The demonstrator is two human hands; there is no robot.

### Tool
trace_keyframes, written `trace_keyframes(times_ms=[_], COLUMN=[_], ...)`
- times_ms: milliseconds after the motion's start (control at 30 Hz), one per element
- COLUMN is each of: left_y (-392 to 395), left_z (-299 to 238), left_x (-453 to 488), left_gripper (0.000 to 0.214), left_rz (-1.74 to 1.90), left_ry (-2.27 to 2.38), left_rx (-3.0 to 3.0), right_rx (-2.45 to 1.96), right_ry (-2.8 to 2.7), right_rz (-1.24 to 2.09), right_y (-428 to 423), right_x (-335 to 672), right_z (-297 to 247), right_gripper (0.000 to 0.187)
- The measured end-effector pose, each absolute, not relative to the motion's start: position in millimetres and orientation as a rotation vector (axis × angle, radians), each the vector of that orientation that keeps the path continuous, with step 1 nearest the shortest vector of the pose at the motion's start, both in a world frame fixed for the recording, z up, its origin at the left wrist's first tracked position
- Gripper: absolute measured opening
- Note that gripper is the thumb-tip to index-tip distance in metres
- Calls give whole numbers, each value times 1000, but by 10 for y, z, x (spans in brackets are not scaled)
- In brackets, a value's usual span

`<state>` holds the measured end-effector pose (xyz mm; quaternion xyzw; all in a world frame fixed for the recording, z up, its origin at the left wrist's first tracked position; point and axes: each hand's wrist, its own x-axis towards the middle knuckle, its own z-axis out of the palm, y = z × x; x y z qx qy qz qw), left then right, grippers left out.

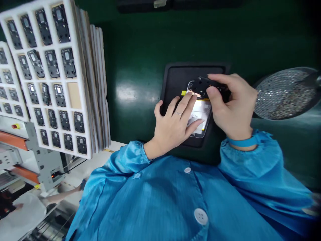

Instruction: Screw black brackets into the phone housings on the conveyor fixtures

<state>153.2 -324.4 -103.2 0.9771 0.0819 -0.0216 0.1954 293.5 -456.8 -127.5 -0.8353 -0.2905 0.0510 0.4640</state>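
An opened phone (200, 115) with a silvery battery lies on a black mat (173, 77) in front of me. My left hand (175, 118) rests over the phone's left side, its fingers spread and the fingertips near the upper inner part. My right hand (232, 100) pinches a black phone inner cover (200, 86) between thumb and forefinger at the phone's upper end. The cover sits tilted over that end; whether it touches the phone all along is hidden. A small yellow tab (183, 93) sticks out at the phone's left edge.
On the left, a white foam tray (71, 80) holds several similar black covers, atop a thick stack of trays. A round clear dish (286, 93) of tiny metal parts stands at the right. Dark objects (142, 5) lie along the green table's (135, 40) far side.
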Motion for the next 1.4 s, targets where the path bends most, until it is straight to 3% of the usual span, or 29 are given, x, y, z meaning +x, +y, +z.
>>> trace_keyframes(times_ms=[1400], left_y=[-3317], left_z=[-1088], left_x=[1552], left_gripper=[66], left_rz=[105], left_ry=[185], left_rx=[3001], right_rx=[-2129], right_ry=[-832], right_rz=[26], right_y=[-4566], right_x=[2968], right_z=[-1365], right_gripper=[32])
